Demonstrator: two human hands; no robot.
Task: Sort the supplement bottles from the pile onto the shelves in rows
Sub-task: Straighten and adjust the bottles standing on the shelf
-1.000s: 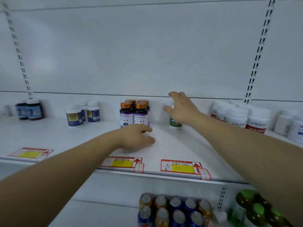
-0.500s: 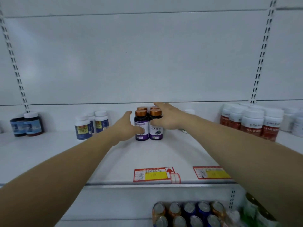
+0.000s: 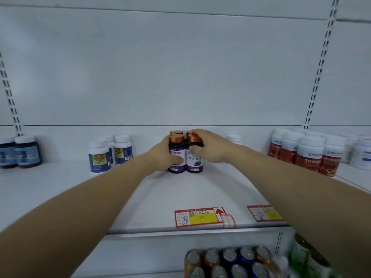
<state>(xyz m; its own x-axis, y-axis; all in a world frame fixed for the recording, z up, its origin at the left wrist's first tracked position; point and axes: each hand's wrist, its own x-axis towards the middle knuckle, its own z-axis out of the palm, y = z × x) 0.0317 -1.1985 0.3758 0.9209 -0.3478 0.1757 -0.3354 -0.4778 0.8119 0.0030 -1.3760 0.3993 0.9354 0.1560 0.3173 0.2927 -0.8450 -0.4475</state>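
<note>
Arms outstretched over the shelf (image 3: 180, 193), my left hand (image 3: 158, 157) grips a copper-capped bottle (image 3: 176, 146); my right hand (image 3: 212, 149) clasps the second bottle (image 3: 194, 159) touching its right side.

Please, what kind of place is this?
Most likely a shop, perhaps a pharmacy aisle. A white shelf hangs on slotted uprights, red-and-yellow price tags are stuck at its front edge, and copper-capped bottles, red-labelled bottles and cans stand grouped by kind.
</note>
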